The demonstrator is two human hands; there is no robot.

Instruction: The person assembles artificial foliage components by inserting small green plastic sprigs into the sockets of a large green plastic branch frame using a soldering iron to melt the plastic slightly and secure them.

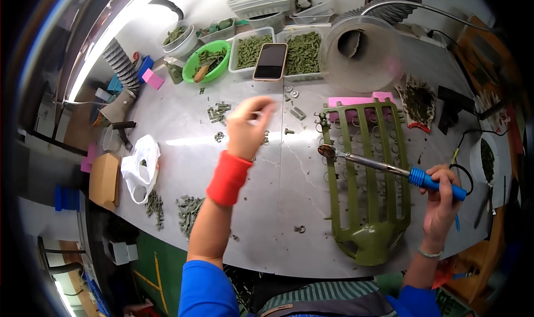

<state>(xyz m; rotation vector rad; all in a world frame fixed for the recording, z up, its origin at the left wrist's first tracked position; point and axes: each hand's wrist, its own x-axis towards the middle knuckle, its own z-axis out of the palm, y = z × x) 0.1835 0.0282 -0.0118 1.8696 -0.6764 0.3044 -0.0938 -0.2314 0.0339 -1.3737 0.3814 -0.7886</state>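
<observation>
Your right hand (441, 197) is closed around the blue handle of a soldering iron (389, 169), so its grip is firmly on the tool. The metal shaft of the iron runs up and to the left, and its round tip rests on the left bar of a green plastic rack (364, 189). This rack lies flat on the grey surface (289, 206), with its long bars pointing away from you and its solid rounded end near your body.

Your left hand (247, 129) is lifted above the middle of the surface, and it wears a red wristband (228, 178). The fingers are pinched together, but the hand is blurred, so I cannot tell if a small part is between them. Just beside this hand, several small metal rings and screws (295, 114) lie scattered on the surface.

A pink block (359, 101) lies behind the top of the rack, touching it. Farther back there is a dark phone (271, 62) that lies across two clear trays of green parts (304, 53), and a green bowl (207, 61) to the left of them. A white plastic bag (140, 167) lies near the left edge of the surface, and a heap of grey-green parts (189, 211) is close to your left forearm.
</observation>
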